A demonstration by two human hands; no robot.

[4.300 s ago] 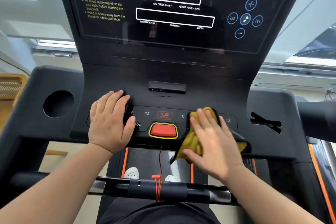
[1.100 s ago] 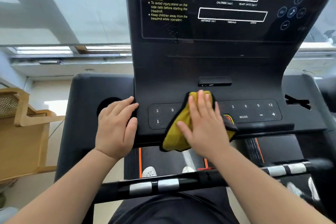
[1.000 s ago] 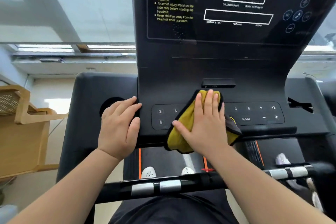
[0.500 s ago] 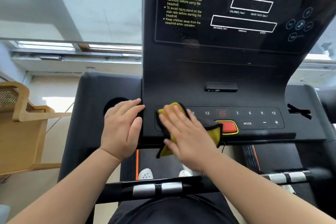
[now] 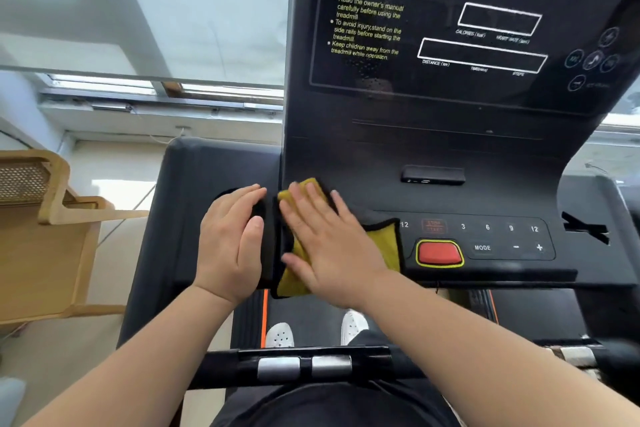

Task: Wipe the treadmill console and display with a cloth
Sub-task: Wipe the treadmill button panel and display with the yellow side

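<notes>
The black treadmill console [image 5: 450,149] fills the right half of the view, with its dark display [image 5: 485,45] above and a row of buttons [image 5: 498,229] below. A yellow cloth with a dark edge [image 5: 384,243] lies on the left end of the button panel. My right hand [image 5: 329,246] presses flat on the cloth, fingers spread and pointing up-left. My left hand [image 5: 232,246] rests palm down on the console's left wing, just beside the panel's left edge and nearly touching my right hand. It partly covers a round cup hole.
A red stop button [image 5: 439,253] with a yellow rim sits right of the cloth. A black handlebar with silver pads [image 5: 304,366] crosses below my arms. A wooden chair [image 5: 45,218] stands at the left. White shoes [image 5: 280,334] show on the belt below.
My right hand has slid the cloth leftward along the button panel, from the middle to its left end, uncovering the red button. My left hand has stayed in place. The view has shifted left.
</notes>
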